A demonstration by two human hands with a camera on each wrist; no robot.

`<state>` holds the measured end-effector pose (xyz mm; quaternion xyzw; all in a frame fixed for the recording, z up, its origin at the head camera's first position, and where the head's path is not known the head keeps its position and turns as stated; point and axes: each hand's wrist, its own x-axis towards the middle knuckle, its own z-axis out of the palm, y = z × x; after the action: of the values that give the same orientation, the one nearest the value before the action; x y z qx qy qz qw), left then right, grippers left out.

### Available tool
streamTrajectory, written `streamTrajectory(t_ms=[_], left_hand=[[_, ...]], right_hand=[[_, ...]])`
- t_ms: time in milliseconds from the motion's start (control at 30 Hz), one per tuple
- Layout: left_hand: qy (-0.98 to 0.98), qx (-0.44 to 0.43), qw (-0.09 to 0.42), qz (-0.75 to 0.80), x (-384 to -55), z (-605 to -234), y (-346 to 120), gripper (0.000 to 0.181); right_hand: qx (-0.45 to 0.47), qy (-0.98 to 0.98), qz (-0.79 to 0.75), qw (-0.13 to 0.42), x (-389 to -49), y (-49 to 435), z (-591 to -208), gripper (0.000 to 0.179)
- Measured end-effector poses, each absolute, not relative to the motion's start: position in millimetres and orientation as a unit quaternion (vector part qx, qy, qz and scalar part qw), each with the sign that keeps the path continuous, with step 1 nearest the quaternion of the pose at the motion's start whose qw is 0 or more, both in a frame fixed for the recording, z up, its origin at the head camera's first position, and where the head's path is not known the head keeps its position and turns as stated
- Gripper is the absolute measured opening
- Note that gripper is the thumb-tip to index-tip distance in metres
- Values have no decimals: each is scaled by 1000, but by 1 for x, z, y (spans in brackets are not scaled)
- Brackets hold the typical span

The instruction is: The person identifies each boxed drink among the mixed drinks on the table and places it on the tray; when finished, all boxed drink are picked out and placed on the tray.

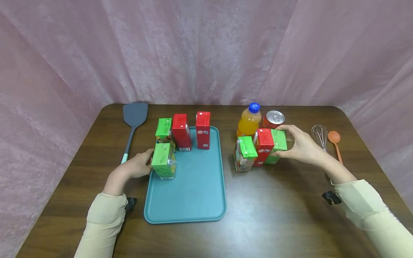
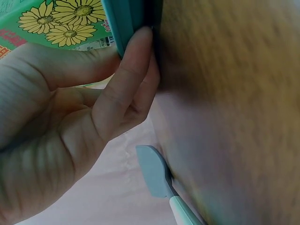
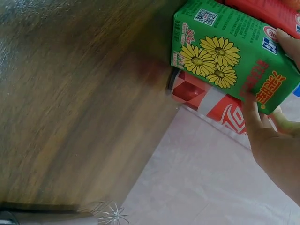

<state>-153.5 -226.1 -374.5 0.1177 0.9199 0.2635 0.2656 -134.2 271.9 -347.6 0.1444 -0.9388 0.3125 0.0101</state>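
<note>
In the head view my left hand (image 1: 140,164) is at the left edge of a teal tray (image 1: 190,200), beside a green drink carton (image 1: 162,163) printed with yellow flowers. Its thumb and fingers pinch the tray's rim, as the left wrist view shows. Behind that carton on the tray stand another green carton (image 1: 164,128) and two red cartons, one (image 1: 182,130) next to the other (image 1: 203,130). My right hand (image 1: 301,146) grips a green carton (image 3: 220,51) between thumb and fingers. This one stands at the right end of a row with a red carton (image 1: 264,145) and a green carton (image 1: 246,152).
An orange juice bottle (image 1: 249,120) with a blue cap and a red can (image 1: 274,118) stand behind the row. To the right lie a whisk (image 1: 320,136) and an orange spoon (image 1: 334,137). A grey spatula (image 1: 135,114) is on the left; a pink curtain (image 1: 206,53) hangs behind.
</note>
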Motion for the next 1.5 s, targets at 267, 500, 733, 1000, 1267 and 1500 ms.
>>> streamTrajectory(t_ms=[267, 500, 733, 1000, 1267, 1500], left_hand=[[917, 116, 269, 271, -153, -375, -229, 66], [920, 119, 264, 264, -153, -377, -228, 65], [924, 126, 260, 251, -154, -377, -228, 64], [923, 125, 260, 256, -155, -376, -226, 63], [921, 124, 261, 263, -155, -377, -226, 63], [920, 124, 260, 265, -154, -377, -226, 63]], right_hand=[[130, -925, 356, -10, -131, 266, -361, 90], [87, -925, 368, 28, -122, 265, -359, 88], [44, -922, 378, 75, -102, 271, -336, 85], [22, -915, 366, 167, -77, 276, -298, 83], [98, -813, 538, 201, -62, 269, -267, 91], [230, -689, 655, 208, -66, 246, -255, 93]])
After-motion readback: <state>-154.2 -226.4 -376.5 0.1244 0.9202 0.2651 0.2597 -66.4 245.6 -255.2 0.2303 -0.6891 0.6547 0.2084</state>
